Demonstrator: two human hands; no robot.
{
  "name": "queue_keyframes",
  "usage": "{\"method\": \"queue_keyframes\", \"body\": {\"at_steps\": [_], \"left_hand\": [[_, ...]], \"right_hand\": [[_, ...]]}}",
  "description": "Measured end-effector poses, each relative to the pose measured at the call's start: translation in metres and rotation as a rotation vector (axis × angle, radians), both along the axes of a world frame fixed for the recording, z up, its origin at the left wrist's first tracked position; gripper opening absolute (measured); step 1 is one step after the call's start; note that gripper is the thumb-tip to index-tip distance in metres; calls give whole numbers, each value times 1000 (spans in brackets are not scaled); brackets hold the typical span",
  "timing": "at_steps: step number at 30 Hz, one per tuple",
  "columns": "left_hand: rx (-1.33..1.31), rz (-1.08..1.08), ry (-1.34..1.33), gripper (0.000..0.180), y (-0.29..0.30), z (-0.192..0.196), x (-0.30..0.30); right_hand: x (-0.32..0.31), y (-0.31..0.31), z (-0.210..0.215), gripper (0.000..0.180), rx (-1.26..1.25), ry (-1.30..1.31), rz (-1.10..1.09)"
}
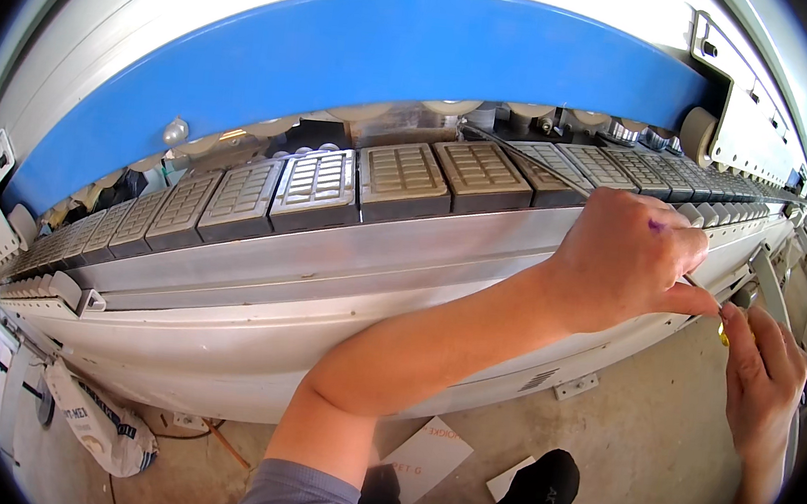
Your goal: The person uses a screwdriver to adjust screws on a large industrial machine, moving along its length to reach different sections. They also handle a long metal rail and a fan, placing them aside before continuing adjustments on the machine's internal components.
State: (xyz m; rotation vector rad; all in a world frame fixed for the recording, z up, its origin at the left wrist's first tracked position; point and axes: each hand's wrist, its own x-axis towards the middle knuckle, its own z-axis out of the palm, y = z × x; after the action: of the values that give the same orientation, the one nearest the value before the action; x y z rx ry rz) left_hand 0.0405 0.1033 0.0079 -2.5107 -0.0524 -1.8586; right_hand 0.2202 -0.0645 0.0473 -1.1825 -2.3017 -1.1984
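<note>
My left hand (629, 257) is closed around a thin metal rod (538, 160) at the front edge of a machine's pad conveyor. The rod's far end reaches over the rectangular ridged pads (407, 172) into the gap beneath the blue beam (392, 49). To the right and nearer, my right hand (765, 375) has its fingers pinched together, close to my left thumb. A small bit of yellow shows at its fingertips; what it holds is mostly hidden. Whether the rod runs on through to my right hand, I cannot tell.
White rollers (368, 113) sit under the blue beam. A metal rail (326, 257) runs along the pads' front. A white bracket (747, 114) stands at the right. On the floor lie a white printed bag (101, 422) and a white sheet (429, 456), near my dark shoe (545, 495).
</note>
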Motion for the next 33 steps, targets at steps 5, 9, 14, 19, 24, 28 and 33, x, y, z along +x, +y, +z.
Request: {"method": "queue_keyframes", "body": {"at_steps": [5, 9, 14, 19, 24, 28, 33], "left_hand": [[18, -18, 52, 58, 0, 0, -7], [34, 24, 71, 59, 0, 0, -7], [87, 81, 71, 57, 0, 0, -5], [84, 23, 63, 50, -2, 2, -6], [189, 82, 54, 23, 2, -2, -11], [435, 183, 77, 7, -13, 16, -19], [456, 189, 253, 6, -18, 18, -31]], "right_hand": [[-8, -11, -20, 53, 15, 59, -63], [-3, -7, -25, 55, 10, 80, -21], [1, 0, -33, 56, 15, 128, 5], [-4, -7, -20, 55, -32, 136, -6], [1, -5, 0, 54, -35, 132, -10], [89, -67, -19, 57, 103, 149, -162], [219, -141, -79, 49, 155, 398, -311]]}}
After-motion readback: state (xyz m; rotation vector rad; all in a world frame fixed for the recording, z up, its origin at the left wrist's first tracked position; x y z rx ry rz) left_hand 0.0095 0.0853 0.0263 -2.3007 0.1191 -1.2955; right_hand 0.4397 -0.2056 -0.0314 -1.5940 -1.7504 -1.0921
